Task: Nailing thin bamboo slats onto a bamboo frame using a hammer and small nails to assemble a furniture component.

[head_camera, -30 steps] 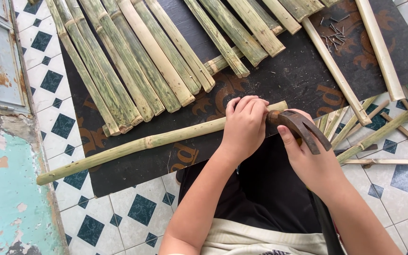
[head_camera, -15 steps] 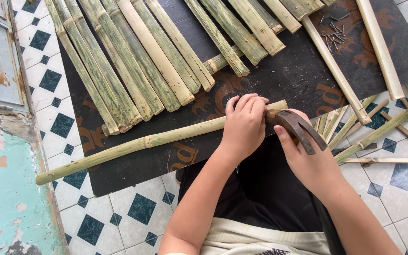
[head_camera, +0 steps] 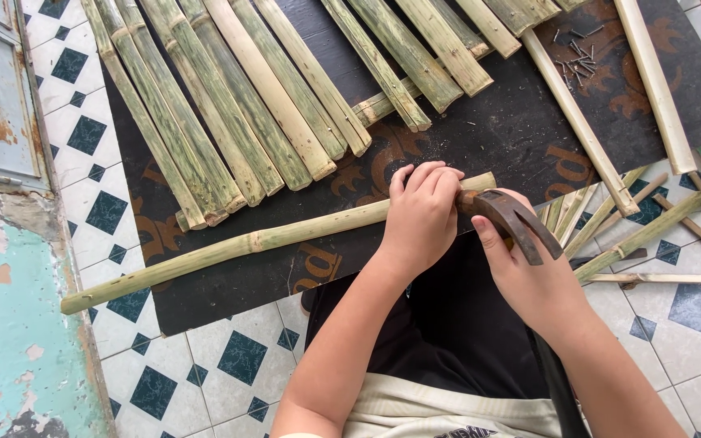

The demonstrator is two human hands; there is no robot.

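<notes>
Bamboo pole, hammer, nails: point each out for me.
Bamboo pole point(head_camera: 229, 247), head view, mid-shaft left of the left hand point(head_camera: 423, 215).
Hammer point(head_camera: 513, 219), head view, rusty head in the right hand point(head_camera: 533, 280).
Nails point(head_camera: 574, 53), head view, middle of the pile.

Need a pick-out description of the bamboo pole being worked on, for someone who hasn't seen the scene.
Start at the black mat on the tiled floor, with split bamboo slats fanned across its top. Below them one long pole lies alone, running from the mat's lower left up to the left hand gripping it. Unlike the flat slats, it is whole, round and single.
</notes>
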